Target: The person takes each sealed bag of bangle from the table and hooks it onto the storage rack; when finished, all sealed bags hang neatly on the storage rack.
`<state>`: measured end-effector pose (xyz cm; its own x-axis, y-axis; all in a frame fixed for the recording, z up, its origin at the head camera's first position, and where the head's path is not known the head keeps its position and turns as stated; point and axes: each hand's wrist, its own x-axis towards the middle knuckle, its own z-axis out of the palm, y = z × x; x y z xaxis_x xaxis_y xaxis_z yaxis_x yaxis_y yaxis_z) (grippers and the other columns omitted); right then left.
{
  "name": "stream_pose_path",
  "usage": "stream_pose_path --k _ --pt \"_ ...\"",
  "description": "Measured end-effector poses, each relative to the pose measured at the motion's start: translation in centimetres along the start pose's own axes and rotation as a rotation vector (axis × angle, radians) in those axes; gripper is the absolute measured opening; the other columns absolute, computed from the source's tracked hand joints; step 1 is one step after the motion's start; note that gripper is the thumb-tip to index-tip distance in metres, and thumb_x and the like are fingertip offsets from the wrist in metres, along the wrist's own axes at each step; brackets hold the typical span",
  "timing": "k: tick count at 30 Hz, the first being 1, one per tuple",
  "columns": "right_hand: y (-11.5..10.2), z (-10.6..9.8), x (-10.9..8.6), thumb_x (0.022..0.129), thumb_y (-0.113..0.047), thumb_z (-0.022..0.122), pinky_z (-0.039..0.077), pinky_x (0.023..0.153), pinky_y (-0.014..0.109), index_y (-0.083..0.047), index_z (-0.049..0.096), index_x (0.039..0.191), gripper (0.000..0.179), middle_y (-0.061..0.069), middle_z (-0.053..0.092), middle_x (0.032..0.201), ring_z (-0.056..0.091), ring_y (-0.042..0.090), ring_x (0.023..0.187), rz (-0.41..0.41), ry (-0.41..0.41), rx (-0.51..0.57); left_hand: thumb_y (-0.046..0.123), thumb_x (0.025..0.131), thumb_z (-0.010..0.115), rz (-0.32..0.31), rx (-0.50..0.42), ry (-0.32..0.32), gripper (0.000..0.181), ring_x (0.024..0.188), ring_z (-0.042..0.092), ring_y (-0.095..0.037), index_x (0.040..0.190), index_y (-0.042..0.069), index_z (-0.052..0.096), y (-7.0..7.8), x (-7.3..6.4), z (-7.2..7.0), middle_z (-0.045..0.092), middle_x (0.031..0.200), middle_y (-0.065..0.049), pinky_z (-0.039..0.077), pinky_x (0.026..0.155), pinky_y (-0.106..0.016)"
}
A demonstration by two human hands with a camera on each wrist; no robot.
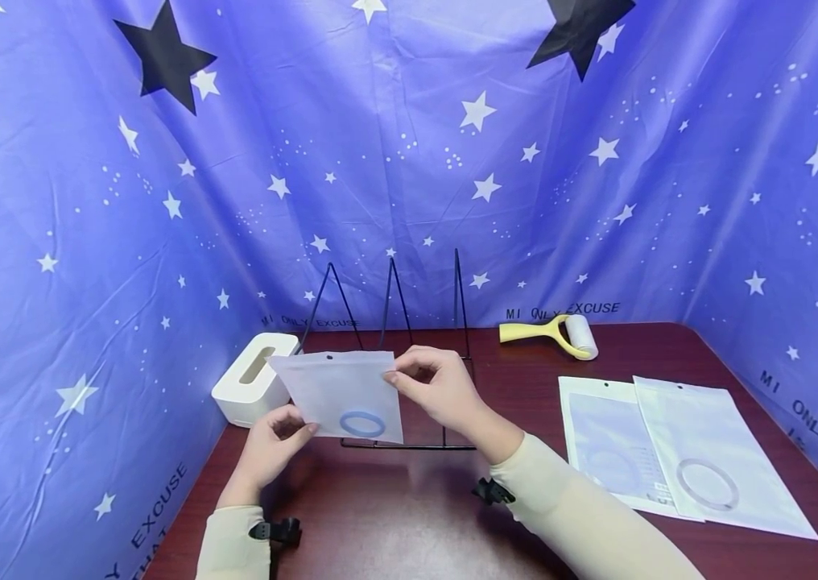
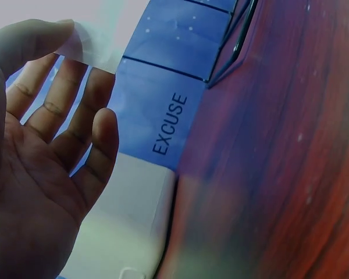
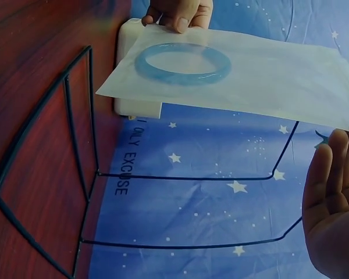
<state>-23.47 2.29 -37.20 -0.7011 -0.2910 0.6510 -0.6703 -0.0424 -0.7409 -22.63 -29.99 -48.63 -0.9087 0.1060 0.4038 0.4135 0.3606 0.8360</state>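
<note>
Left hand (image 1: 267, 451) pinches the lower left corner, right hand (image 1: 445, 391) the upper right edge, of a flat white translucent bag (image 1: 329, 395) with blue ring (image 3: 183, 78), held above desk (image 1: 380, 515), before black wire rack (image 1: 409, 447). White slotted box (image 1: 253, 395) at far left corner; yellow-handled white roller (image 1: 543, 330) by far edge; two overlapping white bags (image 1: 724, 435) near right edge. Red-brown wood grain shows between forearms; blue star-print curtain (image 1: 423, 161) around.

Dark-red table (image 1: 380, 515): wire rack (image 1: 416, 447), white box (image 1: 249, 403), roller (image 1: 548, 329), pouches (image 1: 720, 435).
</note>
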Motion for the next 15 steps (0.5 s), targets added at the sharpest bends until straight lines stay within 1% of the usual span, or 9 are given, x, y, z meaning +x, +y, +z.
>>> stream_pose_path --k 2,5,7,9,10,13,15 --pt "0.1 0.3 0.2 0.089 0.007 0.077 0.046 0.058 0.026 0.001 0.079 0.092 0.007 0.011 0.068 0.076 0.056 0.016 0.065 0.012 -0.006 0.009 -0.004 0.09 0.078 0.01 -0.001 -0.001 0.009 0.073 0.064 -0.012 0.091 0.002 0.072 0.7 -0.1 -0.2 0.072 0.083 -0.016 0.053 0.068 -0.027" --pt "0.3 0.6 0.4 0.091 0.005 0.076 0.046 0.057 0.024 0.0 0.079 0.093 0.006 0.009 0.066 0.075 0.057 0.014 0.063 0.033 -0.012 0.018 -0.004 0.09 0.077 0.014 0.011 0.001 0.008 0.073 0.065 -0.013 0.09 0.002 0.072 0.8 -0.2 -0.5 0.073 0.084 -0.017 0.053 0.069 -0.026" --pt "0.4 0.8 0.5 0.092 0.004 0.076 0.046 0.056 0.024 0.0 0.079 0.093 0.005 0.009 0.065 0.074 0.058 0.013 0.063 0.042 -0.014 0.021 -0.003 0.09 0.078 0.013 0.021 0.004 0.009 0.074 0.066 -0.014 0.09 0.003 0.072 0.7 -0.3 -0.6 0.073 0.084 -0.017 0.054 0.069 -0.027" --pt "0.6 1.0 0.6 0.093 0.004 0.075 0.047 0.056 0.025 0.0 0.079 0.093 0.005 0.009 0.065 0.074 0.058 0.012 0.063 0.053 -0.015 0.014 -0.002 0.089 0.079 -0.004 0.031 0.006 0.009 0.073 0.066 -0.014 0.089 0.003 0.072 0.4 -0.3 -0.7 0.073 0.083 -0.016 0.054 0.069 -0.027" --pt "1.2 1.0 0.6 0.094 0.001 0.076 0.047 0.056 0.025 -0.002 0.079 0.094 0.005 0.007 0.065 0.074 0.058 0.011 0.063 0.058 -0.017 0.009 -0.002 0.089 0.08 -0.014 0.037 0.007 0.009 0.073 0.066 -0.014 0.088 0.003 0.072 0.3 -0.3 -0.8 0.073 0.082 -0.016 0.054 0.069 -0.027" --pt "2.8 1.3 0.6 0.095 -0.003 0.076 0.048 0.056 0.026 -0.006 0.08 0.093 0.005 0.004 0.066 0.075 0.06 0.013 0.063 0.074 -0.018 -0.001 -0.001 0.089 0.08 -0.03 0.056 0.006 0.009 0.071 0.064 -0.013 0.087 0.003 0.071 -1.6 -0.2 -1.1 0.072 0.08 -0.014 0.052 0.067 -0.027" --pt "3.5 1.5 0.7 0.095 -0.004 0.076 0.05 0.056 0.026 -0.006 0.08 0.094 0.004 0.006 0.067 0.075 0.062 0.019 0.063 0.088 -0.018 -0.011 0.002 0.09 0.08 -0.034 0.067 0.007 0.01 0.071 0.063 -0.012 0.087 0.005 0.071 -2.7 -0.1 -1.4 0.071 0.08 -0.011 0.051 0.066 -0.026"
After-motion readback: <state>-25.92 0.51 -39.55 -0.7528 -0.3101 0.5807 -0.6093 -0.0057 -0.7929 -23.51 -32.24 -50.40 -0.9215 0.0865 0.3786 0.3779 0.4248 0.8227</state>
